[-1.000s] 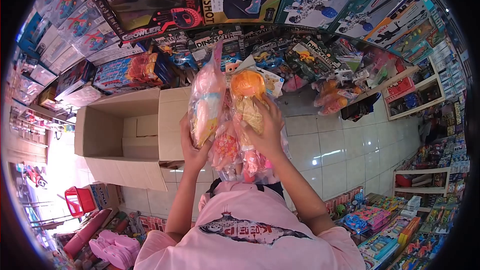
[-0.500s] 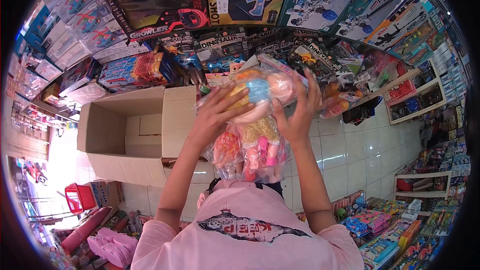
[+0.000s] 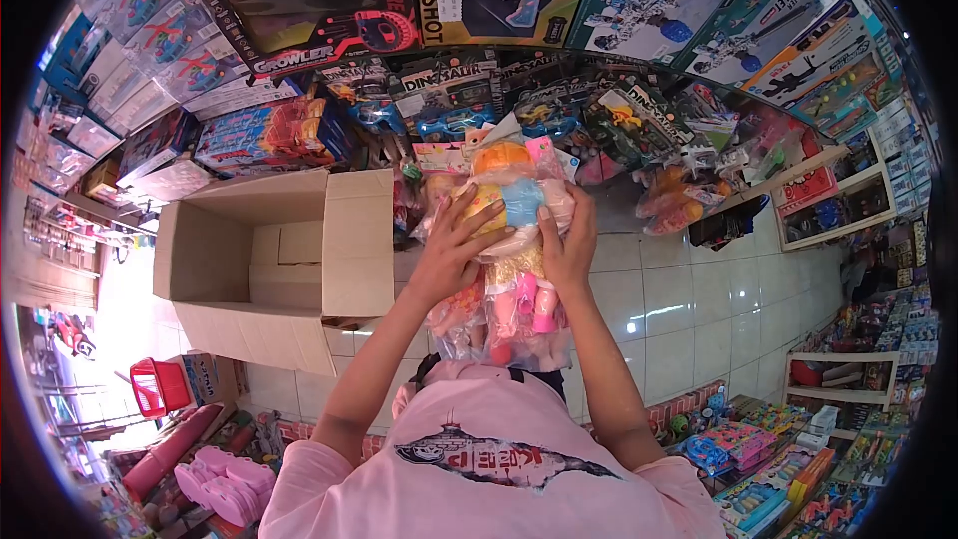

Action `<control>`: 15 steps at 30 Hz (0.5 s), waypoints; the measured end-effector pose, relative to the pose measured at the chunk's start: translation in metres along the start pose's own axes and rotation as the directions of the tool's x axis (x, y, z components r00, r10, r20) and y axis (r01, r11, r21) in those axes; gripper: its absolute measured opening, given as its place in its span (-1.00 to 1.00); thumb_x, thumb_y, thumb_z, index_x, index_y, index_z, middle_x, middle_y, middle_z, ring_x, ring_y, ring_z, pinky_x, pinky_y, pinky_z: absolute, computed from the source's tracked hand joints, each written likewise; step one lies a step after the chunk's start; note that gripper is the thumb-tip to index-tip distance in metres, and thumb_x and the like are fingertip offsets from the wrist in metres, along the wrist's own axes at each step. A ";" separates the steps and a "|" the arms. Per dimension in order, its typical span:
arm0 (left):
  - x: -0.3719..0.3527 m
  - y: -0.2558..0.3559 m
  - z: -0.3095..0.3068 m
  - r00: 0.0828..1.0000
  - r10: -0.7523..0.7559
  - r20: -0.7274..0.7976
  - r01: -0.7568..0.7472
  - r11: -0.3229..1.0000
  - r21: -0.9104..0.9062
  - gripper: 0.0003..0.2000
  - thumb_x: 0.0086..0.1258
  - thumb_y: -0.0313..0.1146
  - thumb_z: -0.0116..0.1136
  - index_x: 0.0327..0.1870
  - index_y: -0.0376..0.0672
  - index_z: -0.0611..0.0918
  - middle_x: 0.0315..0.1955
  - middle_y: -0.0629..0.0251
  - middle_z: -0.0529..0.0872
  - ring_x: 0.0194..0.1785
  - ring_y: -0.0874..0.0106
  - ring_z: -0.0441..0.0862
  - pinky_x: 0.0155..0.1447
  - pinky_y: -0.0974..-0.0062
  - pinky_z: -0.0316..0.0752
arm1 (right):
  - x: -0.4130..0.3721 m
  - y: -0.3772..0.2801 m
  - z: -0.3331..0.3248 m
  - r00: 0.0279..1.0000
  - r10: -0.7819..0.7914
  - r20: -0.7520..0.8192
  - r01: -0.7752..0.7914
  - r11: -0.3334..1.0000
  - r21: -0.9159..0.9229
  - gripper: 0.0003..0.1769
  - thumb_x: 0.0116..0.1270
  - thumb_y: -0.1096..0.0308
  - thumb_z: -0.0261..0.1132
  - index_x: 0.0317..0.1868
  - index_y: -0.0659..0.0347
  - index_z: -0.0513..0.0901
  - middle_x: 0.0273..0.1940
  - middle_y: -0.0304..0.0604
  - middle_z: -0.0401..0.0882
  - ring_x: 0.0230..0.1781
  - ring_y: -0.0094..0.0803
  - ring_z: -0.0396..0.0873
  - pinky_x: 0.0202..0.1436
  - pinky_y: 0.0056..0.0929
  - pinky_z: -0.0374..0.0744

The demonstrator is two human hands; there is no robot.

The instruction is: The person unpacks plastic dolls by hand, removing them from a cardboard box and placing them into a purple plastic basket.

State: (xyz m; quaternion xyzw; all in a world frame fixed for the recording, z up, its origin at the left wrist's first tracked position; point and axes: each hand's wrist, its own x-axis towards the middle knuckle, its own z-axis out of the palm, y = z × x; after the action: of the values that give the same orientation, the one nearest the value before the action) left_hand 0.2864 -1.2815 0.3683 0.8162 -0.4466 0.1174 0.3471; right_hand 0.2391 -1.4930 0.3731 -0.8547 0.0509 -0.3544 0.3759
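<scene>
Both my left hand (image 3: 451, 250) and my right hand (image 3: 571, 252) clasp one bagged doll (image 3: 511, 202), fingers spread and pressed onto its plastic (orange hair up top), held out above the tiled floor (image 3: 679, 289). More bagged dolls (image 3: 514, 324) hang beneath it, near an open cardboard box (image 3: 269, 260).

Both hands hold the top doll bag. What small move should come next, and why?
Probably settle the top doll bag squarely on the bagged dolls below: the left hand and right hand clasp it from both sides, and it lies crosswise over them, so it may slide.
</scene>
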 end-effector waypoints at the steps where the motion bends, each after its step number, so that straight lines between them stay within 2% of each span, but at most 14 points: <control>1: -0.003 -0.001 0.005 0.999 -0.015 -0.044 0.013 0.998 -0.059 -0.33 -0.03 -0.62 0.22 0.21 0.19 0.67 0.45 0.47 0.43 0.60 0.05 0.13 0.62 -0.17 -0.07 | -0.003 0.002 0.002 0.998 0.060 0.017 -0.061 0.997 0.052 -0.45 0.38 0.12 0.33 0.21 0.33 0.47 0.05 0.14 0.55 0.07 0.06 0.55 0.15 -0.09 0.47; 3: -0.004 -0.001 0.010 0.998 -0.032 -0.056 0.026 0.995 -0.098 -0.35 -0.02 -0.62 0.22 0.20 0.15 0.67 0.45 0.45 0.43 0.61 0.03 0.11 0.62 -0.18 -0.10 | -0.004 0.000 0.004 0.992 0.119 0.036 -0.122 0.987 0.103 -0.46 0.39 0.12 0.33 0.20 0.34 0.47 0.04 0.15 0.56 0.06 0.02 0.57 0.15 -0.14 0.48; 5: -0.005 -0.002 0.013 0.996 -0.052 -0.070 0.042 0.989 -0.139 -0.37 -0.01 -0.63 0.22 0.19 0.11 0.67 0.45 0.43 0.43 0.61 0.02 0.09 0.63 -0.19 -0.14 | -0.005 -0.001 0.005 0.960 0.265 0.093 -0.281 0.918 0.279 -0.49 0.42 0.13 0.31 0.18 0.35 0.46 0.05 0.13 0.58 0.08 -0.11 0.59 0.18 -0.26 0.49; 6: -0.004 -0.002 0.014 0.996 -0.056 -0.066 0.045 0.986 -0.163 -0.39 0.01 -0.63 0.21 0.19 0.09 0.67 0.45 0.41 0.43 0.62 0.02 0.07 0.63 -0.19 -0.16 | -0.006 0.000 0.007 0.959 0.267 0.097 -0.284 0.918 0.277 -0.49 0.42 0.13 0.31 0.18 0.35 0.46 0.05 0.13 0.58 0.08 -0.11 0.59 0.18 -0.26 0.49; 8: -0.002 -0.002 0.013 0.996 -0.062 -0.062 0.049 0.982 -0.185 -0.40 0.03 -0.64 0.19 0.19 0.06 0.66 0.45 0.39 0.43 0.63 0.02 0.06 0.63 -0.19 -0.18 | -0.007 0.005 0.011 0.929 0.340 0.143 -0.368 0.827 0.426 -0.51 0.44 0.14 0.31 0.17 0.34 0.46 0.06 0.09 0.59 0.07 -0.22 0.59 0.18 -0.33 0.48; 12: 0.006 -0.002 0.009 0.998 -0.070 -0.006 0.067 0.973 -0.222 -0.42 0.05 -0.61 0.18 0.20 0.02 0.65 0.46 0.31 0.42 0.63 0.01 0.04 0.63 -0.18 -0.18 | -0.006 0.012 0.011 0.929 0.340 0.145 -0.368 0.810 0.457 -0.51 0.45 0.14 0.31 0.17 0.34 0.46 0.05 0.06 0.59 0.06 -0.27 0.57 0.17 -0.34 0.49; 15: 0.004 -0.004 0.014 0.998 -0.056 -0.024 0.050 0.975 -0.216 -0.42 0.04 -0.59 0.18 0.20 0.02 0.65 0.46 0.30 0.41 0.63 0.02 0.04 0.63 -0.17 -0.15 | -0.005 0.013 0.008 0.937 0.329 0.122 -0.350 0.851 0.392 -0.48 0.43 0.12 0.33 0.18 0.34 0.46 0.07 0.09 0.58 0.08 -0.20 0.58 0.18 -0.30 0.49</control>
State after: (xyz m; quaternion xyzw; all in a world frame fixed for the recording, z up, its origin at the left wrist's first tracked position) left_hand 0.2898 -1.2920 0.3579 0.7836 -0.4296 0.0713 0.4431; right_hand 0.2433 -1.4959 0.3575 -0.7435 0.1163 -0.2637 0.6034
